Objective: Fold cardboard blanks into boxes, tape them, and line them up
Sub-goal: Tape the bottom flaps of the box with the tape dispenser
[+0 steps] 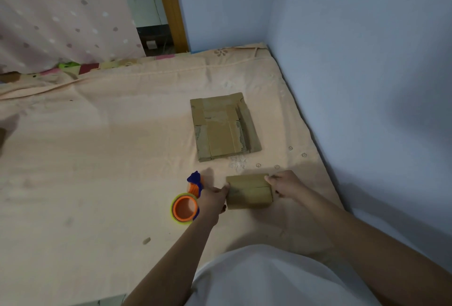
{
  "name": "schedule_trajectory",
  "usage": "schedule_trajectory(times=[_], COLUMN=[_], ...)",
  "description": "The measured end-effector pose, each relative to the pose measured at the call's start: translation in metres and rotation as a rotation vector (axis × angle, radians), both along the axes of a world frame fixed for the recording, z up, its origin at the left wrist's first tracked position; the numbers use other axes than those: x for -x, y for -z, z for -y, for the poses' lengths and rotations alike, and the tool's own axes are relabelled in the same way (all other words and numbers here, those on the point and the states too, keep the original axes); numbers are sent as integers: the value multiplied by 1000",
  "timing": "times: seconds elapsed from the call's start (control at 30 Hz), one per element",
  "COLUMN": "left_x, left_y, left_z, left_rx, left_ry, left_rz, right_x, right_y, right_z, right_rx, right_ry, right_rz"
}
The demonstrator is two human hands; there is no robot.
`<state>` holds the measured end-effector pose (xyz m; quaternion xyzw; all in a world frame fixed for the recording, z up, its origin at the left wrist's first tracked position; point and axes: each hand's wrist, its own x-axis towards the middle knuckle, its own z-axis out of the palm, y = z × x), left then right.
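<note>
A small folded cardboard box [248,192] rests on the peach sheet, its top flaps meeting in a seam. My left hand [212,198] grips its left end and my right hand [285,184] grips its right end, fingers curled over the top edge. Behind it lies a stack of flat cardboard blanks [223,128] with old tape strips. A tape dispenser [187,204], orange and yellow with a blue handle, lies just left of my left hand.
The bed sheet [110,158] stretches wide to the left. Blue walls [354,61] close off the right side and far corner. A dotted pink curtain [61,16] hangs at the far left.
</note>
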<state>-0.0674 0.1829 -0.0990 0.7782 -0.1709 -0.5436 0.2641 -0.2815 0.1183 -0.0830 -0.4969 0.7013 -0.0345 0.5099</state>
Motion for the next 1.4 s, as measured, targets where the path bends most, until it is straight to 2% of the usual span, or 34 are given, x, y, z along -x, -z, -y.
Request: schedule_trajectory(times=[0.07,0.13,0.23,0.4,0.5,0.63,0.7,0.8,0.93,1.07,1.27,1.33,1.4], left_x=[6,11,16,19,14,8,8,5,-2,-6,-2,-2,-3], left_y=[-7,-13,-17,-21,-18,-16,-21,-26,-18,-15,-12,-9,-7], left_z=[0,-1,-2,1,5,13,19,24,29,32,18,13,12], left_rx=[-84,-141,-164,-108,-42,-8,-19,-31,25,34,-2,12,14], left_ry=[-52,-187,-325,-521,-478,-364,-269,-163,-73,-94,-81,-70,-74], left_rz=[-138,-344,-568,-672,-638,-524,-470,-394,-380,-310,-304,-292,-292], right_x=[-12,-32,-59,-62,-51,-33,-27,-22,-26,-38,-56,-60,-61], right_y=[-8,-17,-25,-31,-27,-13,-10,-3,4,3,5,4,-1], right_z=[10,18,30,47,50,40,31,20,4,-14,-27,-26,-22], right_rx=[178,238,147,-34,-102,-262,-323,-326,-277,-124,119,129,48], right_ry=[-212,-340,-504,-532,-434,-68,41,175,330,336,111,111,223], right_rz=[-162,-128,-96,-135,-110,183,280,368,438,419,224,202,250])
